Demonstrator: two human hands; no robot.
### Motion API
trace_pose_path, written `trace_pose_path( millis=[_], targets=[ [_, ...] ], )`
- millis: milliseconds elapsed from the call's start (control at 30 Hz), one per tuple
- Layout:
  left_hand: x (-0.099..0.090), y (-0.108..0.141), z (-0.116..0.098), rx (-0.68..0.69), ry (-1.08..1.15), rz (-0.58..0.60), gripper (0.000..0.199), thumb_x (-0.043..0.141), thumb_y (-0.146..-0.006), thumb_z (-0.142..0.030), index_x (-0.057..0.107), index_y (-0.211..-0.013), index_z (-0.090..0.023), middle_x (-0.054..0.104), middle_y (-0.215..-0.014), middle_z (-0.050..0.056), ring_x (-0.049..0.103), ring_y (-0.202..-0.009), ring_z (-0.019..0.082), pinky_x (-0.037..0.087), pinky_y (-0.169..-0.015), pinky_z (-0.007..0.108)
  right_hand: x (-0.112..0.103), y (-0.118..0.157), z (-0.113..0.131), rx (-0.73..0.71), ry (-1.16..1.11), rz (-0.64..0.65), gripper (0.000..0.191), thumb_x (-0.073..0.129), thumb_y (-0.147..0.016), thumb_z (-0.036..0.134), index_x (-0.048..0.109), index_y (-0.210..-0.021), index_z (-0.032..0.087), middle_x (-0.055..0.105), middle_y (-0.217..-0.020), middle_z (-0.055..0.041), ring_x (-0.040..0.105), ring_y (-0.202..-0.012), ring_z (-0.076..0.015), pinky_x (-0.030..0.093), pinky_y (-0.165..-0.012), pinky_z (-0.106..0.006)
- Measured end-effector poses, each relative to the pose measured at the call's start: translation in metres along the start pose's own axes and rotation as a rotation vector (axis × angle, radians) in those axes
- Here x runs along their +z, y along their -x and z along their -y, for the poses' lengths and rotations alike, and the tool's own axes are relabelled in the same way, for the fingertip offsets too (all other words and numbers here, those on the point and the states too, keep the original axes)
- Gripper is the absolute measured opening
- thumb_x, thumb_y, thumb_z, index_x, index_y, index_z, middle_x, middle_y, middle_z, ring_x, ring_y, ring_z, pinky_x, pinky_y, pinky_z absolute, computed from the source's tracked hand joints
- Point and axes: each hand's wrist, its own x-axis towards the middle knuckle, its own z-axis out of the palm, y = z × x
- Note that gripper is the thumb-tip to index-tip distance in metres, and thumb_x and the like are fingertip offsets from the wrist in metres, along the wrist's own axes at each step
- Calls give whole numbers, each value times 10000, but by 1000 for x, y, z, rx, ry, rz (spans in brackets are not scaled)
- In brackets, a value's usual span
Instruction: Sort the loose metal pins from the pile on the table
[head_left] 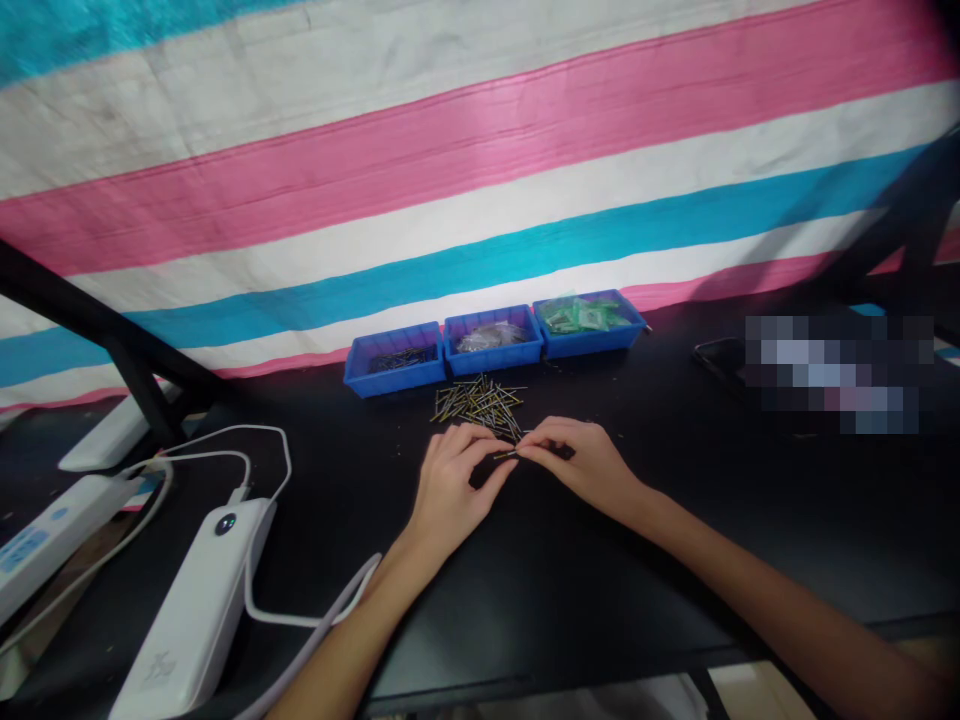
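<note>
My left hand (457, 470) and my right hand (581, 460) meet at the fingertips over the black table. Between them is a thin metal rod (507, 455), silver with a yellowish part, lying roughly level. Thumb and forefinger of the left hand close around it. The right fingertips pinch its right end, which they hide. Just beyond the hands lies a loose pile of similar thin rods (480, 400), silver, dark and gold-coloured, pointing in many directions.
Behind the pile stand three blue trays: one with dark thin pieces (401, 360), one with clear plastic pieces (493, 338), one with green packets (589, 316). At left are a white power bank (195, 610), cables and a power strip (52, 540). A phone (720, 360) lies right.
</note>
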Motion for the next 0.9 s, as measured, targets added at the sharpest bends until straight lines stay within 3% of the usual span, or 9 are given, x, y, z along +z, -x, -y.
trace_pose_path(
  millis=[133, 233, 467, 700, 900],
  targets=[
    [-1, -2, -1, -89, 210, -51, 118, 588, -787, -293, 672, -840, -229, 620, -875, 39, 567, -847, 168, 427, -760, 321, -2, 0, 6, 30, -97, 14, 179, 546, -807, 345, 670, -779, 220, 635, -726, -10, 551, -641, -111, 407, -559, -225],
    [-1, -2, -3, -163, 370, -57, 110, 616, -762, -293, 679, -791, -207, 605, -845, 45, 573, -794, 156, 451, -668, 275, -1, 1, 10, 10, -118, 58, 152, 563, -798, 320, 668, -778, 213, 611, -699, -3, 531, -626, -100, 400, -556, -214],
    [4, -2, -10, -271, 514, -64, 117, 674, -696, -297, 670, -684, -182, 603, -768, 33, 537, -661, 124, 413, -552, 239, 10, 7, 18, -24, -138, 94, 254, 552, -798, 310, 573, -588, 169, 551, -600, 8, 486, -562, -85, 386, -524, -210],
    [6, -1, -4, -374, 670, -105, 125, 674, -696, -300, 661, -691, -176, 574, -777, 25, 529, -680, 122, 418, -572, 238, 9, 5, 21, 87, -263, 42, 168, 556, -788, 295, 660, -719, 182, 610, -646, -2, 528, -587, -96, 418, -532, -212],
    [4, 0, -4, -373, 662, -84, 118, 636, -740, -284, 687, -807, -201, 583, -805, 25, 525, -728, 125, 418, -606, 234, 5, 3, 17, 163, -320, -5, 173, 562, -781, 310, 687, -787, 190, 660, -734, -17, 571, -625, -108, 438, -545, -218]
  ],
)
